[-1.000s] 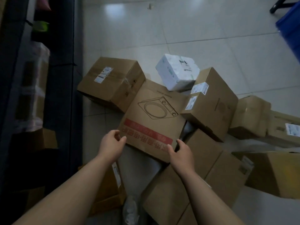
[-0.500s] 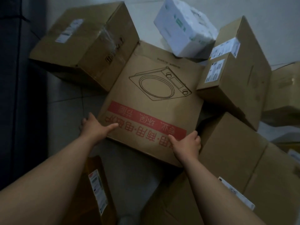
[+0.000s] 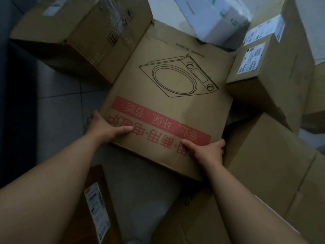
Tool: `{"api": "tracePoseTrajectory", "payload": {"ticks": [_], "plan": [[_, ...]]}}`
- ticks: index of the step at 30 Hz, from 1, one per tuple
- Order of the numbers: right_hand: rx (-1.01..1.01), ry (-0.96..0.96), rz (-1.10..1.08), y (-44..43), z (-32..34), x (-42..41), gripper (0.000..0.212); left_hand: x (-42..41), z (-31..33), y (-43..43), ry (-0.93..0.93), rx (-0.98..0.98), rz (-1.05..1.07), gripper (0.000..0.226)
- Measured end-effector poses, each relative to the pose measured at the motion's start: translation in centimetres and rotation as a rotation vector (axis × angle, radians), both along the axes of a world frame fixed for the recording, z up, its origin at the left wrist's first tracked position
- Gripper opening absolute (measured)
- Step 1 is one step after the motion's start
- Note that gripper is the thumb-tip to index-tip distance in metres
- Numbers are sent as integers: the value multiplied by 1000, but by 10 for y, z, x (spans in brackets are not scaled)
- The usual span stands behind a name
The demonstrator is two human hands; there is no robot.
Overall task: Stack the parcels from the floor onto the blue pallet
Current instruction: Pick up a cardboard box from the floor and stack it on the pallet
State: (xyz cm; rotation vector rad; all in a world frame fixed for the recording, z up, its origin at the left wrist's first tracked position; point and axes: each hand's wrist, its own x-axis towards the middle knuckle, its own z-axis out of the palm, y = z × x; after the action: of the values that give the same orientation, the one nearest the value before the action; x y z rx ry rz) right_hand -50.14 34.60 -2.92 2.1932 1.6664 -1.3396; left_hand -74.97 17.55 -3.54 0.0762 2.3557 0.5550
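A flat cardboard box with a line drawing of a cooker and a red band of print lies tilted among other parcels on the floor. My left hand grips its near left corner, thumb on top and fingers under the edge. My right hand grips its near right corner, thumb on the printed face and fingers curled round the side. The blue pallet is out of view.
A big taped brown box sits at upper left, a white wrapped parcel at the top, a labelled brown box on the right, another at lower right, and a labelled dark box below. Grey tile floor shows at left.
The camera has come lower and closer to the flat box. Both hands went from touching its near edge to gripping its near corners.
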Motion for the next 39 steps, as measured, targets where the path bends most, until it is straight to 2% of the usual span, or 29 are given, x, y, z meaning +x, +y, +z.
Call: {"api": "tracePoseTrajectory", "payload": {"ticks": [3,14,18,25,33,36,39], "plan": [[38,-12,3,3,-4,-3,129,-11,-17,-5,-33,39,-14,141],[82,-13,17,1,23,3,110,2,11,-7,6,114,25,133],[91,5,13,-7,58,4,108,5,56,-7,5,66,27,133],[22,17,-25,-31,108,27,125,10,132,-23,27,-26,-44,156],[-45,18,36,-65,219,53,123,42,238,-56,75,-105,-27,134],[6,18,43,-65,267,60,116,56,276,-63,81,-86,-8,134],[31,21,55,-58,315,68,103,68,321,-65,64,-34,17,147]]}}
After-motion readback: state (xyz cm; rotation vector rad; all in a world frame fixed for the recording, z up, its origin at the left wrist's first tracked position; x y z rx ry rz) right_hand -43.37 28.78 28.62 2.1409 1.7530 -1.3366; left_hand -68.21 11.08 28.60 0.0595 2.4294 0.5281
